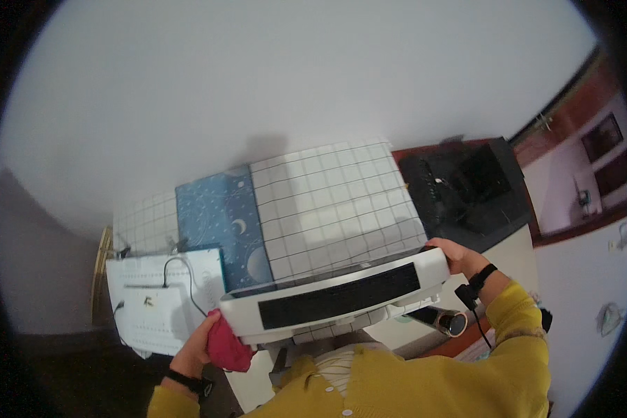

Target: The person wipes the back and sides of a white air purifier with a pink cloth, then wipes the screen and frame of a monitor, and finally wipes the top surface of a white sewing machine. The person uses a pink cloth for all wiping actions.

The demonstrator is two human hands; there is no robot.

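A long white appliance with a dark front panel is held crosswise in front of my body. My right hand grips its right end. At the other end, my left hand holds a crimson cloth against the casing. A black power plug on a cord hangs beside my right wrist. Below the appliance's right part lies a dark cylindrical object with a gold-coloured rim. The appliance hides part of the surface behind it.
Beyond the appliance, a white checked cloth covers a surface against the wall. On it lies a blue mat with moon and planet prints. At left is a white perforated panel with black cords. Black equipment sits at right.
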